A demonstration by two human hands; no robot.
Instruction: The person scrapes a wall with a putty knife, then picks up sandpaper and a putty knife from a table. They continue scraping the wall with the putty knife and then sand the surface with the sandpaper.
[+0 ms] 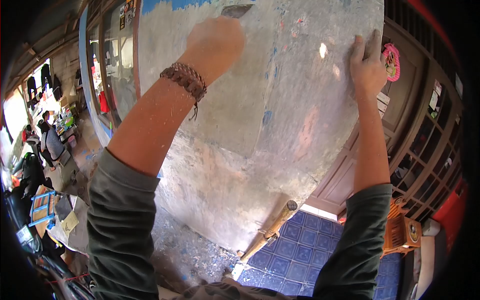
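My left hand (pixel 215 42), with a braided brown bracelet at the wrist, is closed in a fist against the upper wall. A paint scraper (pixel 237 10) with a flat dark blade sticks out above the fist; its handle is hidden in the fingers. Blue paint (pixel 172 5) covers the wall's top left, just beside the blade. Below it the grey wall (pixel 220 110) is bare and patchy, with a few blue flecks. At the wall's right edge rests my right hand (pixel 369 67), fingers apart and dusty, holding no tool.
A bamboo pole (pixel 270 231) leans at the wall's foot, by blue floor tiles (pixel 300 245). Paint chips litter the ground (pixel 192 250). Right stand a brown door (pixel 340 175) and a wooden chair (pixel 400 232). People sit far left, beyond a small blue rack (pixel 42 209).
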